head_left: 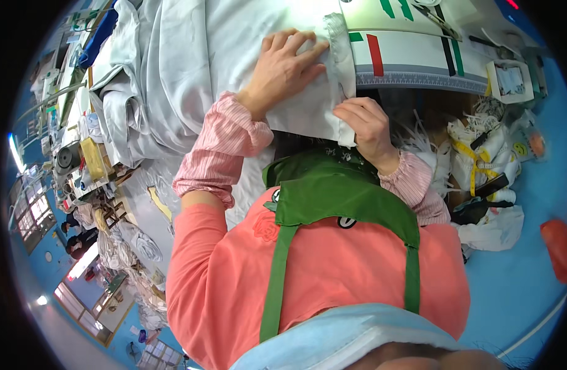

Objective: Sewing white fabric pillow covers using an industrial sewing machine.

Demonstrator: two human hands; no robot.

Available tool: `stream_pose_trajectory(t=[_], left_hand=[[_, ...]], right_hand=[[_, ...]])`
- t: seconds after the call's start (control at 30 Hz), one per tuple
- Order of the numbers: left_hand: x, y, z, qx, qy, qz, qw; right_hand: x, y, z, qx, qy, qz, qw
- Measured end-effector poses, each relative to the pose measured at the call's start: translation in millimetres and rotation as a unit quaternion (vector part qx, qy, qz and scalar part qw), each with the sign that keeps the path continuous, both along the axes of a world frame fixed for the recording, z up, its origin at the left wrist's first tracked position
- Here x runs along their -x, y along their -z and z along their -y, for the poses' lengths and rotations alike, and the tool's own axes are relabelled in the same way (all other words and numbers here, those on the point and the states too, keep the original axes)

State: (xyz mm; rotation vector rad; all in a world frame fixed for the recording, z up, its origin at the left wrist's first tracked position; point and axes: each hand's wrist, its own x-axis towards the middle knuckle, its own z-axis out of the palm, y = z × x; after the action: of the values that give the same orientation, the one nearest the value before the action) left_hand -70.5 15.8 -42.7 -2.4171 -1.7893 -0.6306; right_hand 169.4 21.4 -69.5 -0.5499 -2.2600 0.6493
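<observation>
A large pale grey-white cloth (234,43) lies over the work table and drapes toward my lap. My left hand (283,71) rests on it with fingers spread, the fingertips close to a gathered, folded edge strip (340,55). Lower on that same edge, my right hand (368,126) has its thumb and fingers pinched on the cloth near the corner. The thumb is partly hidden. Both forearms wear pink striped sleeve covers (218,145).
Right of the cloth, a ruler (419,80) runs along the table edge, with red, black and green tape strips near it. A small white tray (510,81) stands at the far right. Below hang bags, white thread cones and a yellow measuring tape (474,163).
</observation>
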Motion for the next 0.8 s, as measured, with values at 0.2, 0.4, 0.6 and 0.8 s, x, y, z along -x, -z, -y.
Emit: stream_pose_trajectory(t=[0.2, 0.4, 0.6, 0.8], left_hand=[[27, 2, -31, -0.002, 0.014, -0.022, 1.0], [44, -16, -59, -0.011, 0.053, 0.003, 0.999], [74, -7, -101, -0.005, 0.049, 0.037, 0.998], [105, 10, -130, -0.13, 0.096, -0.019, 0.987]], right_hand=[[16, -11, -25, 0.001, -0.011, -0.012, 1.0], [31, -21, -51, -0.017, -0.012, -0.016, 1.0], [49, -20, -77, -0.012, -0.005, -0.005, 1.0], [69, -29, -99, 0.002, -0.018, 0.014, 1.0]])
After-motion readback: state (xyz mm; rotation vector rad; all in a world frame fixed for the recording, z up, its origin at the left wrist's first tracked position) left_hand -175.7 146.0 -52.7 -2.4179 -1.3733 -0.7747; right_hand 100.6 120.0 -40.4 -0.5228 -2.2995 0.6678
